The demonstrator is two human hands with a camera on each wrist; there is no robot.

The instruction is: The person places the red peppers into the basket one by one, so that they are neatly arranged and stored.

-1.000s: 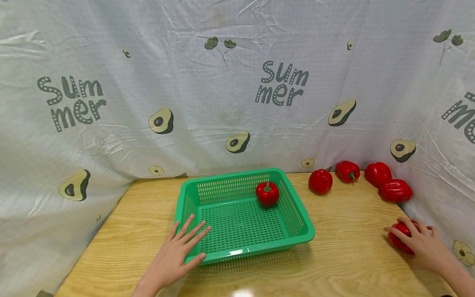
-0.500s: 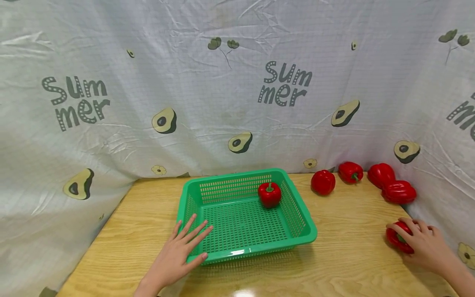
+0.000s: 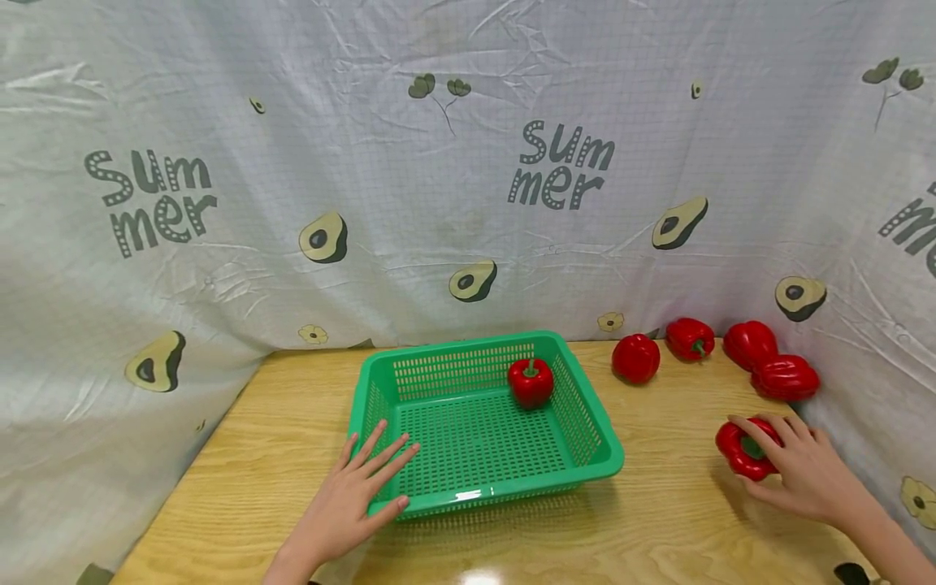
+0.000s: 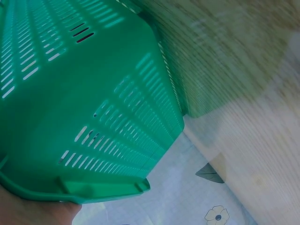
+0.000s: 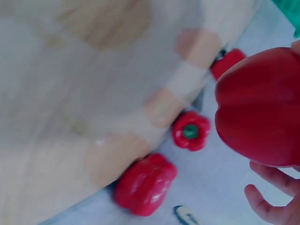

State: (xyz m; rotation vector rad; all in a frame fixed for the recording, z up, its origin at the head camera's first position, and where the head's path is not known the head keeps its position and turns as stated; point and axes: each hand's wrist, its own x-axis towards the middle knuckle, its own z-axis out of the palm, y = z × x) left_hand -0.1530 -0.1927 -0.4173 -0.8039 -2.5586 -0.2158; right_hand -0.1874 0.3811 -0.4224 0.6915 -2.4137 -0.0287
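While the left hand (image 3: 354, 496) spreads wide at the green plastic basket's (image 3: 512, 487) seven-o'clock corner, apparently steadying it, the right hand (image 3: 808, 467) grips a red bell pepper (image 3: 737, 457) at three o'clock, fingers curled over its rounded side, presumably against slipping. Basketed pepper (image 3: 530, 386) stands stem-up at one o'clock; four loose peppers (image 3: 635, 359) lie toward two.
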